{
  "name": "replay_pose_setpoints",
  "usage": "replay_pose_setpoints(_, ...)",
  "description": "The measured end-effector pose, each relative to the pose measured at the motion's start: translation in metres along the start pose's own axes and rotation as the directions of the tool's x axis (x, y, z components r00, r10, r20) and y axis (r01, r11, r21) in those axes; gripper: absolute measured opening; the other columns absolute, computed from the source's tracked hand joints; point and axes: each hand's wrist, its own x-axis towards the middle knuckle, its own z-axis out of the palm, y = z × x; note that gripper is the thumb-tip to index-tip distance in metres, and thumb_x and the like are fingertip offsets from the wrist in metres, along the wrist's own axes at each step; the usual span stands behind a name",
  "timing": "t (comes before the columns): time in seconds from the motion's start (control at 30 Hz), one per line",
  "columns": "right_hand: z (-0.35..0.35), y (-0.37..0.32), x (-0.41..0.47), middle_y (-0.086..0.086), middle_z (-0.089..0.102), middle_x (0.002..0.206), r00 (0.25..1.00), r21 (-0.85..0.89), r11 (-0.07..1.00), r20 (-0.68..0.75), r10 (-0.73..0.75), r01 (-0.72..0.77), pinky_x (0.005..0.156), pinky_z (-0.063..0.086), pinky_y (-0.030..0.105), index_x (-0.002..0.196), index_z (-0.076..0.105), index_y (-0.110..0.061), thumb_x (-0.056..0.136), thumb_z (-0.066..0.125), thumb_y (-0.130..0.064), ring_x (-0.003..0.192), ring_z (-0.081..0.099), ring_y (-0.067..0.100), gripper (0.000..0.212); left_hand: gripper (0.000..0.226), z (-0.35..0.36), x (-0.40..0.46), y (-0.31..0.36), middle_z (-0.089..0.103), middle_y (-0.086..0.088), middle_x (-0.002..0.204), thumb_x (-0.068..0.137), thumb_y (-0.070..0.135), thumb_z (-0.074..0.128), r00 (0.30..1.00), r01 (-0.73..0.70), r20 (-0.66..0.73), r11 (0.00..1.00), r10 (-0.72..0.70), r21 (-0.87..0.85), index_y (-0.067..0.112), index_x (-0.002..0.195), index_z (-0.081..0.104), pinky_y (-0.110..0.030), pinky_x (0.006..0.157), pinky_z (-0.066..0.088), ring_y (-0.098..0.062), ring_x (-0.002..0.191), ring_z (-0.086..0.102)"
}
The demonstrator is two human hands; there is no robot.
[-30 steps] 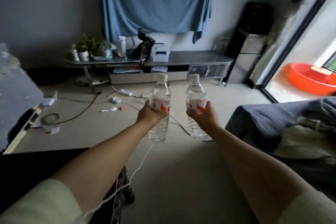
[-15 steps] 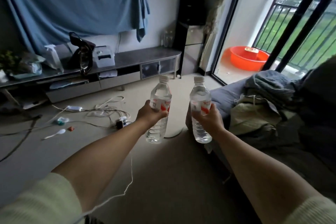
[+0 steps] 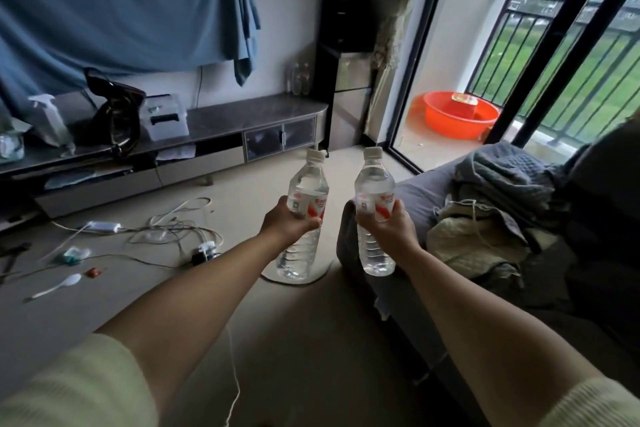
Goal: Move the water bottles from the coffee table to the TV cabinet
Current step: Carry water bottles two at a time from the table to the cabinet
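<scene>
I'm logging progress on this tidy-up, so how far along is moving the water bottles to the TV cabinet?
Done: both bottles are picked up and off the coffee table, which is out of view. In hand: the left hand grips the left bottle and the right hand grips the right bottle, both upright over the floor. Left: carry them to the TV cabinet ahead on the left and set them on its top.

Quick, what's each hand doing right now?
Left hand: holds a water bottle upright.
Right hand: holds the other bottle upright.
</scene>
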Motion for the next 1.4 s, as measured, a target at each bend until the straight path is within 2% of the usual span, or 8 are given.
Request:
replay_pose_setpoints(0.17,0.037,-0.004,0.063,-0.003,0.061,0.099,0.999,-0.012,0.999,0.005,0.033,-0.033,0.066,0.043,0.026,0.116,0.051,-0.017,0.07,0.08,-0.042,0.086,0.059,0.016,0.059,0.06,-0.014,0.074,-0.007,0.066,-0.002,0.114,0.068,0.04,0.078,1.0,0.008,0.022,1.0,-0.008,0.008,0.022,0.12,0.054,-0.033,0.088,0.049,-0.025,0.101,0.062)
replay_pose_setpoints(0.4,0.084,-0.024,0.156,0.002,0.067,0.101,0.996,0.006,0.997,-0.014,0.083,-0.083,0.076,0.054,0.038,0.111,0.054,-0.016,0.066,0.079,-0.045,0.088,0.064,0.021,0.06,0.057,-0.041,0.189,0.003,0.068,0.0,0.112,0.068,0.041,0.077,0.998,-0.003,0.057,0.999,0.001,0.043,0.024,0.118,0.057,-0.034,0.09,0.049,-0.024,0.101,0.062)
replay_pose_setpoints(0.63,0.107,-0.025,0.238,-0.001,0.062,0.096,0.995,-0.017,0.995,-0.017,0.097,-0.097,0.057,0.04,0.023,0.104,0.049,-0.021,0.067,0.08,-0.045,0.077,0.057,0.013,0.054,0.055,-0.032,0.278,0.007,0.068,0.002,0.11,0.068,0.04,0.077,0.996,0.01,0.093,1.0,-0.012,0.016,0.025,0.117,0.058,-0.035,0.091,0.049,-0.023,0.101,0.063)
replay_pose_setpoints(0.73,0.113,-0.017,0.283,-0.001,0.064,0.098,0.994,0.0,0.994,0.0,0.109,-0.109,0.061,0.042,0.025,0.107,0.05,-0.019,0.068,0.081,-0.042,0.08,0.06,0.014,0.055,0.057,-0.022,0.32,0.011,0.067,0.001,0.111,0.067,0.04,0.077,0.995,0.039,0.097,0.999,-0.039,0.01,0.025,0.118,0.056,-0.036,0.091,0.049,-0.024,0.101,0.062)
replay_pose_setpoints(0.87,0.119,-0.009,0.348,-0.01,0.058,0.088,0.992,-0.036,0.993,0.065,0.111,-0.109,0.051,0.033,0.013,0.104,0.047,-0.023,0.07,0.079,-0.045,0.069,0.051,-0.004,0.051,0.058,-0.007,0.377,0.017,0.067,0.0,0.112,0.066,0.041,0.077,0.994,0.079,0.069,0.997,-0.08,0.009,0.024,0.117,0.057,-0.037,0.092,0.05,-0.024,0.101,0.062)
replay_pose_setpoints(1.13,0.123,-0.008,0.5,-0.007,0.059,0.089,0.986,-0.028,0.996,0.144,0.084,-0.081,0.053,0.037,0.017,0.103,0.048,-0.021,0.068,0.079,-0.044,0.072,0.054,0.002,0.052,0.062,0.026,0.496,0.061,0.065,0.001,0.111,0.064,0.041,0.078,0.987,0.162,0.022,0.986,-0.162,-0.022,0.024,0.119,0.053,-0.035,0.086,0.049,-0.023,0.1,0.06)
replay_pose_setpoints(1.23,0.132,-0.003,0.54,-0.003,0.062,0.094,0.984,-0.012,0.996,0.157,0.086,-0.085,0.056,0.04,0.021,0.105,0.05,-0.019,0.068,0.079,-0.042,0.076,0.058,0.009,0.052,0.06,0.032,0.529,0.068,0.067,0.003,0.104,0.059,0.042,0.078,0.983,0.182,0.03,0.983,-0.18,-0.04,0.026,0.112,0.055,-0.032,0.081,0.05,-0.02,0.094,0.062)
replay_pose_setpoints(1.4,0.157,-0.003,0.611,-0.004,0.061,0.091,0.978,0.0,0.994,0.18,0.104,-0.106,0.053,0.038,0.018,0.104,0.049,-0.021,0.069,0.078,-0.042,0.073,0.055,0.001,0.051,0.059,0.028,0.603,0.072,0.066,0.005,0.099,0.056,0.041,0.078,0.98,0.197,0.031,0.979,-0.195,-0.06,0.027,0.109,0.055,-0.03,0.075,0.048,-0.016,0.091,0.062)
